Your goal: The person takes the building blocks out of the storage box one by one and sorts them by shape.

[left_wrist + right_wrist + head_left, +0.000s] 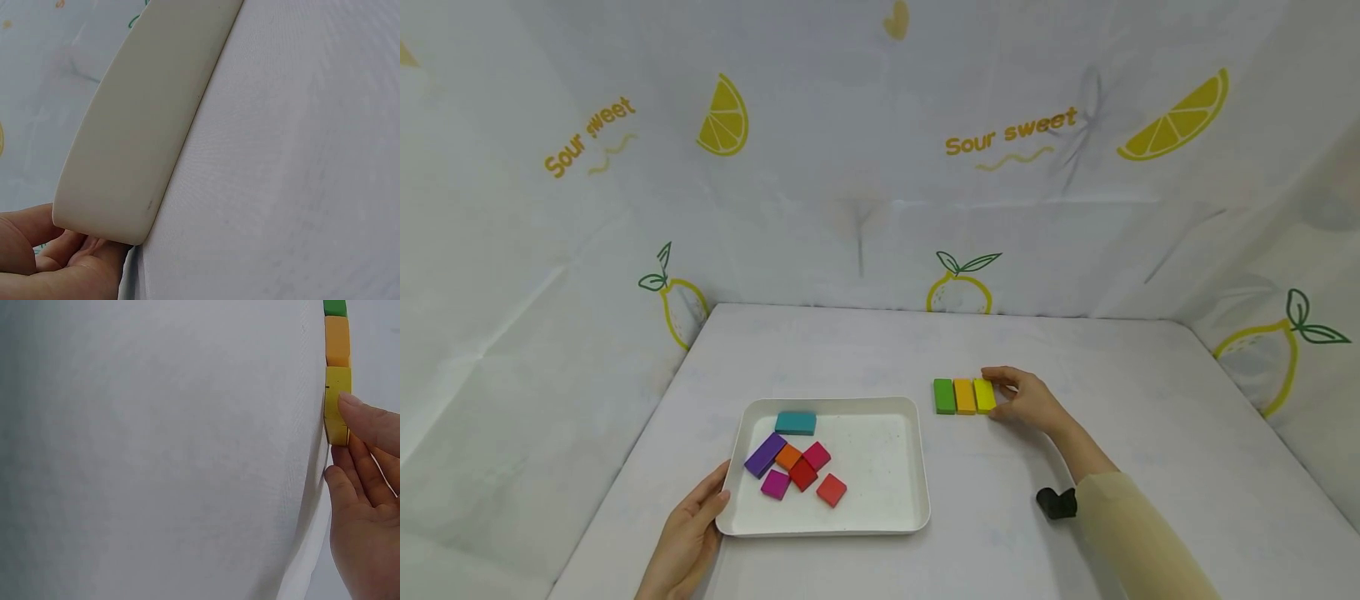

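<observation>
My right hand (1026,402) pinches a yellow block (984,396), with the thumb at its near end and a finger at its far end. That block stands at the right of a short row beside an orange-yellow block (965,397) and a green block (943,397). In the right wrist view the thumb lies against the yellow block (337,403). My left hand (688,529) grips the left edge of a white tray (880,532), thumb at the rim; in the left wrist view its fingers meet the tray's wall (140,119).
Several loose blocks lie in the tray's left half, among them a teal block (795,423), a purple block (765,455) and a coral block (831,490). A small black object (1056,503) sits by the right sleeve (1131,521). A lemon-print cloth (850,167) hangs behind the table.
</observation>
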`<state>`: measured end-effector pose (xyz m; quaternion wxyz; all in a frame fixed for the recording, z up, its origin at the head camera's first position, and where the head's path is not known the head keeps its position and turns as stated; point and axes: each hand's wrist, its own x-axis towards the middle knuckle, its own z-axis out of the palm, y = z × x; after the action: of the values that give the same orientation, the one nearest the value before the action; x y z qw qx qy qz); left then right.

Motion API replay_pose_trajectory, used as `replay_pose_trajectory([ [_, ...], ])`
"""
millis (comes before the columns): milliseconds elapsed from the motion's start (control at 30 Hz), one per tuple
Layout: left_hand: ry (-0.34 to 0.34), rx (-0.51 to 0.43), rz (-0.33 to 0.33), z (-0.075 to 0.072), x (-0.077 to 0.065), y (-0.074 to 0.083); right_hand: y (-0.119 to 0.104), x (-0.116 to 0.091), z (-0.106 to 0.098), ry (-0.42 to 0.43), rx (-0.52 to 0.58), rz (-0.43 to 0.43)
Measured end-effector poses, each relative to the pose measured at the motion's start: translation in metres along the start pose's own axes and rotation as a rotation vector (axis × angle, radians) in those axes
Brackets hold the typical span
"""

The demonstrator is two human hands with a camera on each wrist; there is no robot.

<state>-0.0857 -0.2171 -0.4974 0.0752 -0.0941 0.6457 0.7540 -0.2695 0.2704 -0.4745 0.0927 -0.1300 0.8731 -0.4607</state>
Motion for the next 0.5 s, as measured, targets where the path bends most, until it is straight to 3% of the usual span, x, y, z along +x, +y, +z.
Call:
replay_pose_trajectory([
  [500,-0.010,0.000,-0.004,0.0001,-0.0002,0.0005,-0.0043,-0.0010,0.0002,0.000,-0.005,0.009],
])
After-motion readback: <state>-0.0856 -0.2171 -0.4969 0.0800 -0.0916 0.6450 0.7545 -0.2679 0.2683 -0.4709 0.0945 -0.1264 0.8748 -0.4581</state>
